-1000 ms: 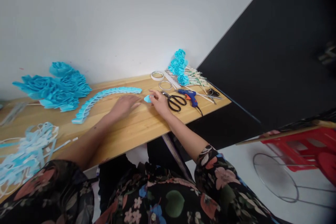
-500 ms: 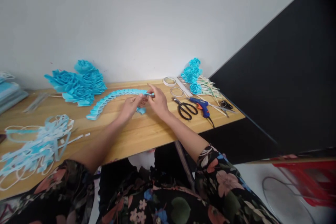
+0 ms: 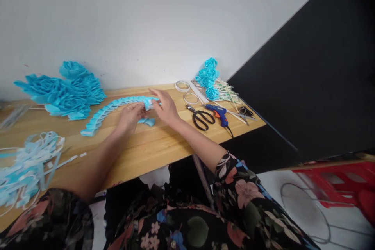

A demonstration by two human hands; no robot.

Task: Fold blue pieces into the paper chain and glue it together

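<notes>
A long curved row of folded light-blue paper pieces (image 3: 111, 108) lies on the wooden table (image 3: 152, 144). My left hand (image 3: 130, 116) and my right hand (image 3: 164, 105) meet at the row's right end, both pinching a folded blue paper piece (image 3: 147, 103) there. A small loose blue paper piece (image 3: 149, 122) lies on the table just below my hands.
Large blue paper roses (image 3: 63, 91) lie at the back left; blue and white paper strips (image 3: 27, 166) are piled at the front left. Tape rolls (image 3: 183, 86), black scissors (image 3: 200, 117), a blue glue gun (image 3: 219, 114), and small roses on sticks (image 3: 212, 82) are to the right. A red stool (image 3: 340, 183) stands on the floor.
My hands went from the table beside the scissors to the right end of the paper row, then took hold of a folded piece there. The loose piece now lies below them.
</notes>
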